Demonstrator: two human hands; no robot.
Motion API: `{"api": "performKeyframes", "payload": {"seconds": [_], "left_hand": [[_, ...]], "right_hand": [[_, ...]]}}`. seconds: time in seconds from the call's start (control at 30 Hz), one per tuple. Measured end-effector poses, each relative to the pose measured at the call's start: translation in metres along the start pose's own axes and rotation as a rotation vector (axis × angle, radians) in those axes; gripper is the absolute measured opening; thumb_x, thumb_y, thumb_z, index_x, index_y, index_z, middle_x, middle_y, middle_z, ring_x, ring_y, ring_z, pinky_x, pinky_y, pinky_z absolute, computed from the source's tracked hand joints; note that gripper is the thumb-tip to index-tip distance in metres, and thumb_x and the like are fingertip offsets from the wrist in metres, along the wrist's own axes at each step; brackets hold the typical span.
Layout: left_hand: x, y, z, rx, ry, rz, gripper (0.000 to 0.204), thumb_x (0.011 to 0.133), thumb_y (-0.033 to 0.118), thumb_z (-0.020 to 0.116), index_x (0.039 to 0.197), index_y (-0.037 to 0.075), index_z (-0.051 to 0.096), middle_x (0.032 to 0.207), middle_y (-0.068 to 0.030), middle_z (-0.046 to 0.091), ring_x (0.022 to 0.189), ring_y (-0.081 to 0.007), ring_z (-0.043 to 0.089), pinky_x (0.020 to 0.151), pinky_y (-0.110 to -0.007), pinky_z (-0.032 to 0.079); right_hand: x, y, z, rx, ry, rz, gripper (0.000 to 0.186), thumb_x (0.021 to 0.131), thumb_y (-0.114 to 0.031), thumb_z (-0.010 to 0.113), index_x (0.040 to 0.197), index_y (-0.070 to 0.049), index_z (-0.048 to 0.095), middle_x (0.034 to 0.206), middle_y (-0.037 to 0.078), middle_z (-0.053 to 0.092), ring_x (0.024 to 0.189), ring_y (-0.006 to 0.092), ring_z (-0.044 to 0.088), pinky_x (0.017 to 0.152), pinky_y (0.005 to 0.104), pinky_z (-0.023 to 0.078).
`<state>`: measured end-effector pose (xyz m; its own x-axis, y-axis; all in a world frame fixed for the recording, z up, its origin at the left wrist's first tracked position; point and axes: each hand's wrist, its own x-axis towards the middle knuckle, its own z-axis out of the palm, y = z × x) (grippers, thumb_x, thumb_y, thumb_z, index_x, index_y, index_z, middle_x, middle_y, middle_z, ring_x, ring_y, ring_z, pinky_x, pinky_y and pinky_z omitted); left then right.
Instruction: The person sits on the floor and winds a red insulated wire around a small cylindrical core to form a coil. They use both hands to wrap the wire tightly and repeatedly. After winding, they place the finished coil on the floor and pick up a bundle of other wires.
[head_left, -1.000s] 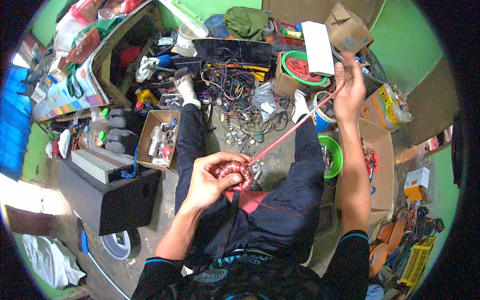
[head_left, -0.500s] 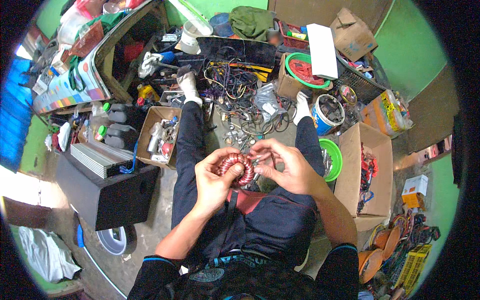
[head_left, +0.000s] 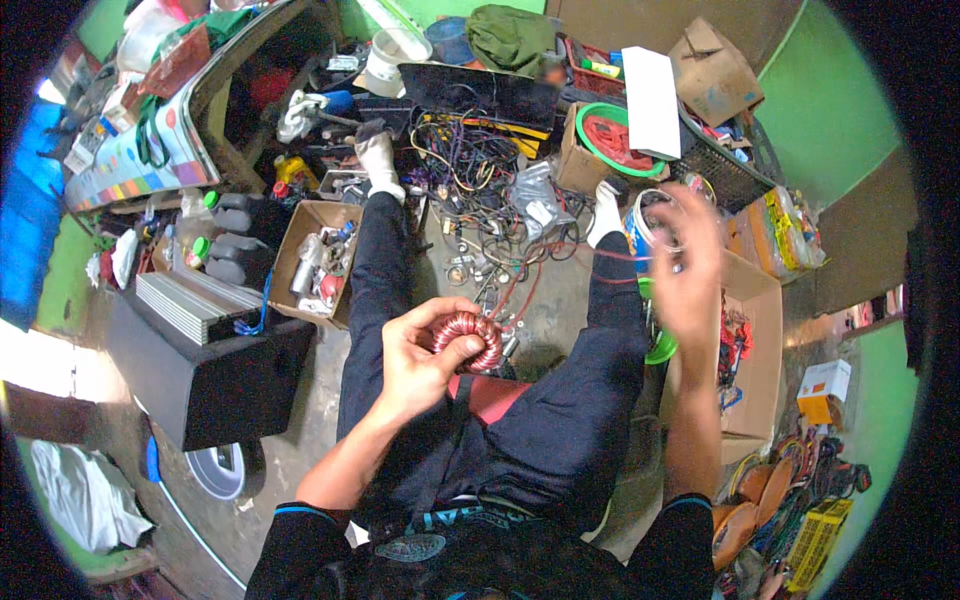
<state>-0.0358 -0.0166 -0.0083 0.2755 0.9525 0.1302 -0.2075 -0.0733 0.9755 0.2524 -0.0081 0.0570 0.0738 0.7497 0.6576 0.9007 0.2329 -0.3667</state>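
My left hand (head_left: pixel 415 360) grips a ring-shaped coil of shiny copper wire (head_left: pixel 482 338) over my lap, with the thumb across its front. A thin red wire (head_left: pixel 535 275) runs from the coil in a loose curve to the upper right. My right hand (head_left: pixel 685 255) is raised there, smeared by motion; whether its fingers hold the wire cannot be made out. Beneath the coil, between my legs, lies a red surface (head_left: pixel 500 400). Just beyond, a tangle of cables (head_left: pixel 455 175) and small metal parts lies on the floor.
A black box (head_left: pixel 200 380) carrying a finned metal piece (head_left: pixel 190 300) and a cardboard box of parts (head_left: pixel 310 270) stand left. At right are a larger carton (head_left: pixel 750 380), a green basin (head_left: pixel 660 345) and a paint bucket (head_left: pixel 640 225). A grey bowl (head_left: pixel 215 480) sits lower left.
My right hand pulled back from high right to the coil, then swung out to the upper right again, blurred. The red wire went from taut to slack. My left hand stays on the coil.
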Motion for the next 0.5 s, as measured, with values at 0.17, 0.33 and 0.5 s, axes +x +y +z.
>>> {"api": "performKeyframes", "payload": {"seconds": [0.17,0.33,0.5], "left_hand": [[-0.004,0.009,0.010,0.035,-0.140,0.046,0.032,0.078,-0.002,0.075,0.107,-0.004,0.063,0.097,-0.0085,0.069,0.088,-0.0139,0.066,0.080,-0.026,0.053],[0.008,-0.004,-0.004,0.276,-0.217,0.171,0.030,0.078,0.000,0.075,0.106,-0.001,0.065,0.097,-0.0062,0.068,0.090,-0.0124,0.064,0.081,-0.026,0.052],[0.002,0.006,-0.003,0.204,-0.154,-0.056,0.026,0.078,-0.002,0.073,0.102,-0.001,0.066,0.095,-0.0060,0.068,0.087,-0.0114,0.063,0.080,-0.026,0.051]], "right_hand": [[-0.016,-0.041,0.033,0.537,-0.612,-0.312,0.018,0.084,-0.011,0.063,0.101,-0.004,0.066,0.108,0.015,0.064,0.108,0.0325,0.058,0.093,0.0426,0.045],[0.000,-0.032,0.030,0.433,-0.687,-0.324,0.012,0.084,-0.017,0.064,0.083,-0.006,0.066,0.084,0.011,0.060,0.086,0.0308,0.059,0.075,0.0417,0.047],[-0.005,-0.029,0.035,0.134,-0.516,-0.429,0.010,0.080,-0.015,0.067,0.080,-0.005,0.064,0.080,0.009,0.056,0.081,0.0287,0.055,0.069,0.0399,0.043]]}}
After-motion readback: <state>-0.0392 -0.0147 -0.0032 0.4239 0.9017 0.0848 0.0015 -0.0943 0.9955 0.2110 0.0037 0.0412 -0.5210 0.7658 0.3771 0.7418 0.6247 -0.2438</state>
